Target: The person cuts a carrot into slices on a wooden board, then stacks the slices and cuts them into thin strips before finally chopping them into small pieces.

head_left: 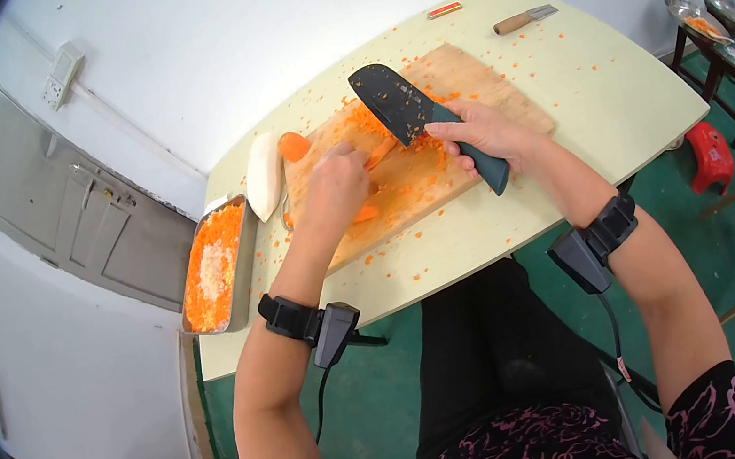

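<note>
My right hand (491,135) is wrapped round the dark green handle of a black-bladed kitchen knife (391,102). The broad blade is tilted over the wooden cutting board (499,91), with orange bits stuck to it. My left hand (340,184) is curled low over the board, its fingers closed on a piece of carrot (381,150); the palm side is hidden. Another carrot piece (366,213) lies just under that hand. Finely chopped carrot (362,118) is heaped near the blade and scattered across the board.
Left of the board are a carrot chunk (293,146), a long white radish (265,176) and a metal tray (246,271) of chopped orange and white vegetable. A wooden-handled tool (526,19) and a small red packet (445,10) lie at the back. Metal bowls (724,10) stand on a stool at right.
</note>
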A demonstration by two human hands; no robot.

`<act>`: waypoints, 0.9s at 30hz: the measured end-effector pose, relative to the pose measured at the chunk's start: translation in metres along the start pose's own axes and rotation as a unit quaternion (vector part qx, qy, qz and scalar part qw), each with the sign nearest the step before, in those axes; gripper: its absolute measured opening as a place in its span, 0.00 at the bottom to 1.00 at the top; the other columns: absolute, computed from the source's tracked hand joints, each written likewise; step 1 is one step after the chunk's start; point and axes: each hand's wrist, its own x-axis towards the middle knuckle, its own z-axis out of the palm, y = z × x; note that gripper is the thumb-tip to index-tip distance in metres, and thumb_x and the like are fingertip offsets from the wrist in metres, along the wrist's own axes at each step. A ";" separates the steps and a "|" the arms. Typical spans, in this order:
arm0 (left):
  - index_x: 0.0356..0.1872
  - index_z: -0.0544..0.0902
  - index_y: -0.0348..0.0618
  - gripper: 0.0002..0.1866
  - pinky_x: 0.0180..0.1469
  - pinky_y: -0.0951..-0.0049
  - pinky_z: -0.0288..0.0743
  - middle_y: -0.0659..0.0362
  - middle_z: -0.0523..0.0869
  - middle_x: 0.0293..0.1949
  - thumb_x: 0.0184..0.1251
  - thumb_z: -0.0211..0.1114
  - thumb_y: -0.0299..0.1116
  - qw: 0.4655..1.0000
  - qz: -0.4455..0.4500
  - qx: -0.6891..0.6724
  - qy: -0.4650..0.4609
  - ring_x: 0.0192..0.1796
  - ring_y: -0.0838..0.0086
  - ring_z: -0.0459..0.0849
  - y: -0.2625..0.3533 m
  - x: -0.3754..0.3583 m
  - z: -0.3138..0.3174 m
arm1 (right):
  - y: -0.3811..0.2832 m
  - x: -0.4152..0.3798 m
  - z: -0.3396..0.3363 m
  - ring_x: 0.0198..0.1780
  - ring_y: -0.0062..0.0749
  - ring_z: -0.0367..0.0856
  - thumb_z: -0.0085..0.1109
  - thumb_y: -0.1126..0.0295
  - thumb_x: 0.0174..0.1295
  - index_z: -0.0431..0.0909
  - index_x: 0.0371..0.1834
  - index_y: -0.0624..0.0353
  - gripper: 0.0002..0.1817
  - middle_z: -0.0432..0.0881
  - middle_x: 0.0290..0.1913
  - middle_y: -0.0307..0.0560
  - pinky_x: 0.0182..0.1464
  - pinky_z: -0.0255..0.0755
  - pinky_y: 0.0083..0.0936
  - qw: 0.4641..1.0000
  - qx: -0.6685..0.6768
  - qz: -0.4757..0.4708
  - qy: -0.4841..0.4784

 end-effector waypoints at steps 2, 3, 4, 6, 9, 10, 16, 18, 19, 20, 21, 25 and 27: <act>0.36 0.85 0.36 0.09 0.42 0.64 0.76 0.51 0.81 0.34 0.54 0.62 0.25 0.999 -0.005 -0.027 -0.043 0.38 0.58 0.81 0.005 0.001 0.003 | 0.001 -0.001 0.001 0.16 0.13 0.68 0.58 0.61 0.66 0.68 0.43 0.54 0.12 0.69 0.22 0.31 0.17 0.67 0.14 1.000 -0.001 0.000 0.004; 0.35 0.85 0.36 0.09 0.42 0.64 0.76 0.51 0.82 0.34 0.54 0.62 0.26 0.997 -0.008 -0.039 -0.065 0.39 0.58 0.81 0.008 0.003 0.002 | 0.001 -0.001 0.001 0.16 0.13 0.68 0.58 0.61 0.65 0.68 0.43 0.54 0.12 0.69 0.22 0.32 0.17 0.67 0.14 1.000 -0.002 0.000 0.006; 0.37 0.85 0.36 0.10 0.42 0.64 0.75 0.51 0.82 0.35 0.55 0.62 0.27 0.993 -0.041 -0.076 -0.076 0.39 0.58 0.81 0.010 0.005 -0.001 | 0.000 -0.001 0.000 0.16 0.13 0.68 0.58 0.61 0.65 0.68 0.43 0.54 0.12 0.69 0.22 0.32 0.17 0.67 0.14 1.000 -0.003 -0.001 0.007; 0.39 0.85 0.36 0.11 0.42 0.65 0.75 0.50 0.82 0.35 0.56 0.63 0.28 0.978 -0.107 -0.147 -0.101 0.40 0.59 0.81 0.013 0.008 -0.009 | 0.000 -0.001 0.000 0.16 0.13 0.68 0.58 0.61 0.65 0.68 0.43 0.55 0.12 0.69 0.22 0.32 0.17 0.67 0.15 1.000 -0.005 -0.002 0.004; 0.42 0.85 0.35 0.12 0.42 0.66 0.75 0.50 0.82 0.35 0.58 0.62 0.29 0.984 -0.104 -0.140 -0.046 0.40 0.59 0.81 -0.005 0.014 -0.009 | 0.001 0.000 -0.001 0.16 0.13 0.68 0.58 0.61 0.65 0.68 0.43 0.55 0.12 0.69 0.22 0.32 0.17 0.67 0.15 1.000 -0.007 -0.003 0.001; 0.43 0.84 0.35 0.13 0.42 0.68 0.75 0.51 0.83 0.35 0.58 0.63 0.29 0.986 -0.097 -0.132 -0.040 0.39 0.62 0.82 -0.009 0.016 -0.005 | 0.002 0.001 -0.001 0.16 0.13 0.68 0.58 0.61 0.65 0.68 0.43 0.55 0.12 0.69 0.22 0.32 0.17 0.67 0.15 1.000 -0.008 -0.004 -0.001; 0.45 0.83 0.36 0.14 0.42 0.72 0.76 0.53 0.85 0.37 0.58 0.63 0.26 0.971 -0.140 -0.142 -0.130 0.37 0.69 0.83 -0.008 0.028 0.011 | 0.001 -0.001 0.000 0.16 0.13 0.68 0.57 0.62 0.66 0.69 0.45 0.56 0.13 0.70 0.22 0.32 0.16 0.67 0.15 1.000 0.001 -0.003 0.002; 0.44 0.83 0.35 0.12 0.42 0.72 0.76 0.53 0.86 0.37 0.58 0.62 0.25 0.966 -0.141 -0.162 -0.141 0.38 0.70 0.83 -0.006 0.030 0.010 | 0.000 -0.001 0.000 0.16 0.14 0.68 0.57 0.62 0.66 0.68 0.46 0.56 0.13 0.70 0.22 0.32 0.16 0.67 0.15 1.000 -0.001 -0.001 0.004; 0.43 0.83 0.35 0.12 0.42 0.72 0.76 0.53 0.86 0.37 0.58 0.62 0.24 0.963 -0.150 -0.175 -0.139 0.38 0.70 0.83 -0.005 0.029 0.009 | 0.000 -0.001 0.000 0.16 0.14 0.68 0.57 0.62 0.66 0.68 0.46 0.56 0.13 0.70 0.22 0.32 0.16 0.67 0.15 1.000 -0.003 0.001 0.005; 0.42 0.84 0.35 0.11 0.42 0.72 0.77 0.54 0.86 0.36 0.58 0.62 0.23 0.959 -0.161 -0.189 -0.138 0.38 0.70 0.83 -0.004 0.028 0.008 | 0.000 0.000 0.000 0.16 0.14 0.68 0.57 0.62 0.66 0.68 0.46 0.56 0.14 0.70 0.22 0.33 0.16 0.67 0.16 1.000 -0.001 0.001 0.001; 0.41 0.84 0.35 0.10 0.41 0.73 0.77 0.54 0.86 0.36 0.57 0.62 0.23 0.954 -0.171 -0.202 -0.137 0.38 0.71 0.83 -0.003 0.027 0.007 | 0.001 0.000 0.000 0.16 0.14 0.68 0.57 0.62 0.66 0.68 0.47 0.57 0.14 0.70 0.22 0.33 0.16 0.67 0.16 1.000 0.001 0.002 -0.003; 0.40 0.84 0.36 0.10 0.40 0.73 0.77 0.55 0.86 0.35 0.57 0.61 0.20 0.953 -0.159 -0.212 -0.145 0.38 0.71 0.84 -0.008 0.025 0.006 | -0.001 0.001 -0.002 0.16 0.17 0.70 0.59 0.62 0.65 0.66 0.40 0.57 0.13 0.70 0.21 0.36 0.17 0.68 0.19 1.000 0.002 -0.005 -0.011; 0.40 0.84 0.37 0.10 0.40 0.73 0.77 0.55 0.86 0.35 0.56 0.62 0.20 0.953 -0.148 -0.221 -0.146 0.38 0.71 0.84 -0.010 0.024 0.005 | 0.000 0.001 -0.001 0.16 0.17 0.70 0.58 0.63 0.65 0.66 0.39 0.57 0.13 0.70 0.21 0.36 0.17 0.68 0.19 1.000 0.010 0.006 -0.009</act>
